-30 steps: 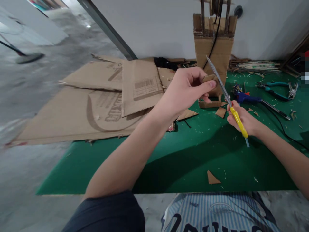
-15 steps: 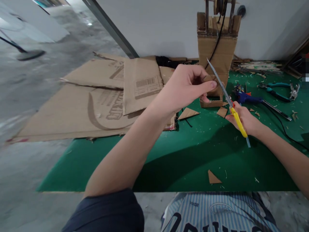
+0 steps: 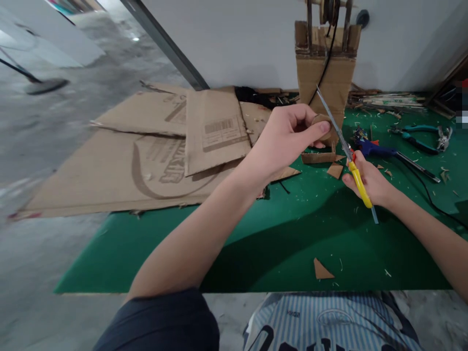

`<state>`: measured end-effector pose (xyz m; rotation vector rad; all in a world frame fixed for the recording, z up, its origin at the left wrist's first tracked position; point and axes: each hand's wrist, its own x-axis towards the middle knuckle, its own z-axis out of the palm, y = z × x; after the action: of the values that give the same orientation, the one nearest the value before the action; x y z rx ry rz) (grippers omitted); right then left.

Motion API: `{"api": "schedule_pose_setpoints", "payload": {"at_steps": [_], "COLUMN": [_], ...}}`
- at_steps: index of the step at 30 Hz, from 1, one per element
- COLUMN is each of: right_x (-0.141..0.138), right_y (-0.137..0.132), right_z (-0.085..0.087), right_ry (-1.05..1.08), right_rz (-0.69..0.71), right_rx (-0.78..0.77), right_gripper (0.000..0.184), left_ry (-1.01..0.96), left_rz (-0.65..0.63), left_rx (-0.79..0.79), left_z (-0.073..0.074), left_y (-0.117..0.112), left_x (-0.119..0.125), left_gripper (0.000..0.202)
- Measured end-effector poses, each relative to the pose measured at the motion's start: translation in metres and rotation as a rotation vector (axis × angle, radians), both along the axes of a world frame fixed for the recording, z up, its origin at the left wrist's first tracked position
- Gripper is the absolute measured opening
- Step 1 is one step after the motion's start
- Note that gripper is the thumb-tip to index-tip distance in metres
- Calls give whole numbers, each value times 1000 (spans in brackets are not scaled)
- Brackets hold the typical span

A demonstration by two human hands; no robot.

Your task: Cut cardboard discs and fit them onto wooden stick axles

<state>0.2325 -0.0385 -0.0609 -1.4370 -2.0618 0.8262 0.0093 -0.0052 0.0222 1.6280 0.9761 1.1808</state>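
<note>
My left hand (image 3: 292, 136) pinches a small piece of cardboard (image 3: 321, 118) between thumb and fingers; much of the piece is hidden by them. My right hand (image 3: 369, 180) is wrapped round the yellow handle of a pair of scissors (image 3: 358, 183). The blades point up and away, right beside the left fingertips and the cardboard piece. Whether the blades touch it I cannot tell. Behind my left hand stands an upright cardboard structure (image 3: 323, 73) with a black cord and a spool at its top.
Flat cardboard sheets (image 3: 161, 161) cover the left of the green table (image 3: 256, 253). To the right lie a blue glue gun (image 3: 376, 148) and pliers (image 3: 420, 134). Cardboard scraps (image 3: 322, 269) are scattered about. A bundle of thin sticks (image 3: 393, 101) rests by the wall.
The small cardboard piece has turned in my left fingers and now shows a rounder edge. My left hand has dropped slightly. The scissors stay in my right hand, almost unmoved.
</note>
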Motion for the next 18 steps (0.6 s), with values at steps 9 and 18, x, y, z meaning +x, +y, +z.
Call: {"api": "schedule_pose_setpoints", "payload": {"at_steps": [9, 18], "right_x": [-3, -6], "right_y": [0, 1], "right_z": [9, 16], "right_ry": [-79, -153], "right_rz": [-33, -67], "right_rx": [-70, -95], "right_gripper": [50, 49], "left_ry": [101, 155], "left_rz": [-63, -41], "left_rx": [19, 53], "left_z": [9, 13], "left_y": [0, 1], "left_x": [-11, -19], "left_gripper": [29, 26]}}
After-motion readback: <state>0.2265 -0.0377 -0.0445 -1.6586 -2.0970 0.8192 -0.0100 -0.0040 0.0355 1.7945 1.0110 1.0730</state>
